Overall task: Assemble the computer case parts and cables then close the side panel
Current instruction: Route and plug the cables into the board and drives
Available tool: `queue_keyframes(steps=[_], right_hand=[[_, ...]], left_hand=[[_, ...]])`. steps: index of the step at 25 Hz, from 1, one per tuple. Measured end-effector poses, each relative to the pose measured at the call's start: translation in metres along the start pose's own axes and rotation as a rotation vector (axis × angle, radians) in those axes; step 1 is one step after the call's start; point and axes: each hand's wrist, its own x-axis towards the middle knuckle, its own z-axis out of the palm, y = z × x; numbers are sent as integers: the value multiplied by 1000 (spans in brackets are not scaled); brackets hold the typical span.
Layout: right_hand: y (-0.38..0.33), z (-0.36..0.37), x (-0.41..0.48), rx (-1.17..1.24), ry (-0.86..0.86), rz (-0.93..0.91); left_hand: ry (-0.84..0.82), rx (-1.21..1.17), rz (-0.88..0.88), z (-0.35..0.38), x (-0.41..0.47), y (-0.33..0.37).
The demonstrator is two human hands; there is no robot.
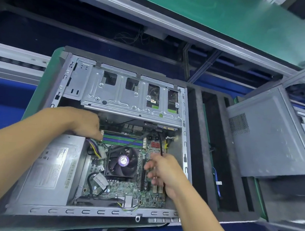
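Inside open computer case (pixel 87 213), flat on green tray (pixel 35 102): left hand (pixel 86 125) at RAM corner, fingers curled, grip not discernible. Right hand (pixel 164 171) pinching black cable (pixel 160 144) over motherboard (pixel 129 190). Risk: cable slack snagging CPU fan (pixel 122 162); connector misseated. Side panel (pixel 267 136) off, at tray's right edge.

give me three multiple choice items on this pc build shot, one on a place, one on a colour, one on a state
1. Where does the power supply sit in the case as seen here?
A. lower left
B. upper right
C. outside the case

2. What colour is the sticker on the cooler fan hub?
A. red
B. purple
C. yellow

3. What state is the side panel in?
A. closed on the case
B. off, lying to the right of the case
C. held in both hands

Answers:
1. A, the grey box fills the lower-left corner.
2. B, the round hub label is purple.
3. B, the case interior is exposed and the panel rests to the right.
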Motion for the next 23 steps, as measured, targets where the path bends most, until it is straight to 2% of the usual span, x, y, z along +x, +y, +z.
queue_keyframes(steps=[3,6,8,11,14,16,19,23], right_hand=[[-7,-8,-3,318,-168,-46],[-17,-9,0,344,-137,3],[-21,-8,1,137,-28,-41],[-19,1,-7,-358,149,-178],[-8,6,-17,-805,174,-318],[-10,4,-17,-966,171,-333],[-16,11,-16,-1193,131,-303],[0,31,-11,-1169,37,-282]], left_hand=[[37,-82,126,0,-2,1],[-65,-108,233,-2,-9,9],[-96,-65,232,-3,-13,14],[-89,-46,160,-5,-14,26],[-25,37,134,-3,-11,47],[108,106,157,5,-2,58],[266,64,123,13,13,72],[172,22,168,21,24,88]])
